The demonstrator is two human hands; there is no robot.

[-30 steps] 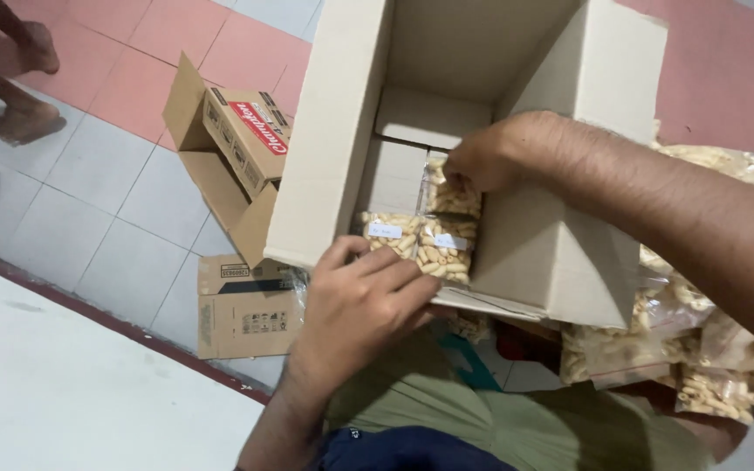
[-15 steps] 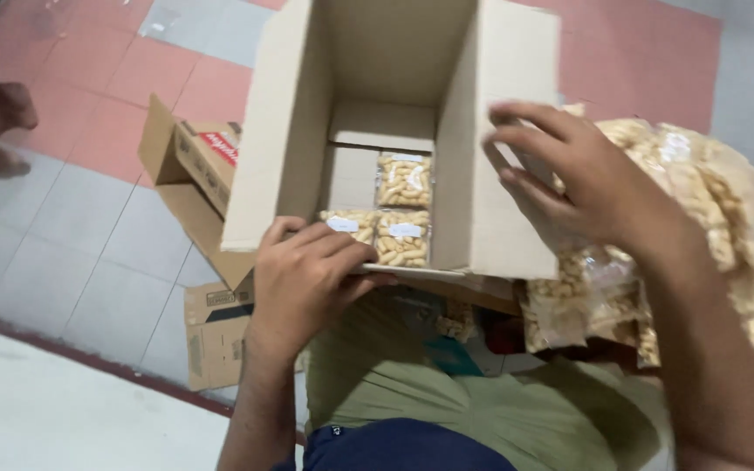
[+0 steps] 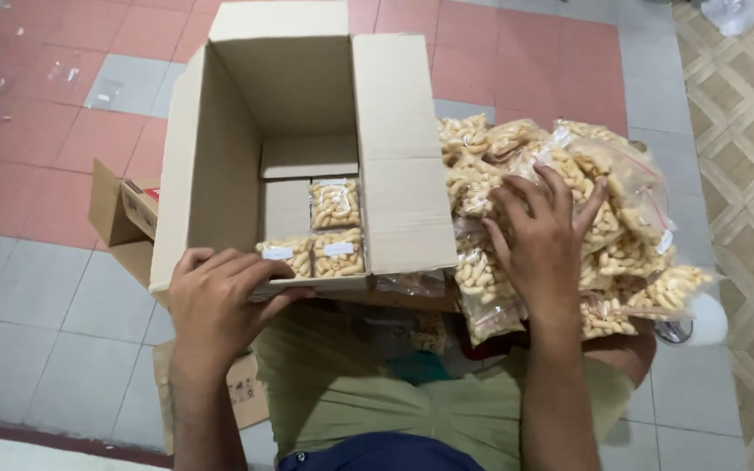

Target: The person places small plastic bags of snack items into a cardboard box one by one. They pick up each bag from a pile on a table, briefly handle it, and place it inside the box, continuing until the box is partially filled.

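Now my left hand (image 3: 215, 301) curls over the near rim of the open brown cardboard box (image 3: 220, 174) at frame centre-left, gripping it. My right hand (image 3: 541, 240) lies flat, fingers spread, on the heap of clear snack packets (image 3: 621, 218) at right.

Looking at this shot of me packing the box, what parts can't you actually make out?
Head view only:
- Whether the right hand grips a packet or just rests on the pile: its palm faces down, hiding this.
- Box floor near the left hand: covered by that hand and the near wall.
- Labels on the three packets in the box: too small.
- Smaller carton: mostly behind the box.
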